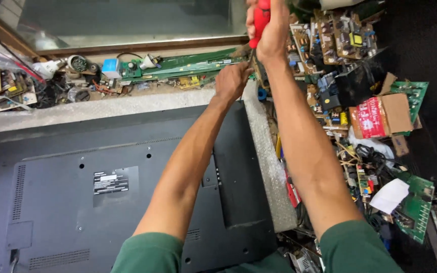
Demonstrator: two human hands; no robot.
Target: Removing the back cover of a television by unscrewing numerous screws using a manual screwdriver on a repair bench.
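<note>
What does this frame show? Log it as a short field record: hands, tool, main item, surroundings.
right hand: gripping a red screwdriver handle, held upright
left hand: near the screwdriver's tip, at the TV's far corner
main item: black TV lying screen down, back panel up
surroundings: green circuit boards on the right, long green strip board behind the TV, cardboard box
screw contact: cannot tell

Illumination is even, diffuse daylight from above; the scene reads bright without harsh shadows. Mild glare lies across the glass pane [127,20] at the top edge. The dark television back panel [77,192] shows a soft sheen. The far right falls into deep shadow. Focus is acceptable throughout; slight motion softness affects the raised right hand [269,28]. Wide-angle bending shows at the borders.
</note>
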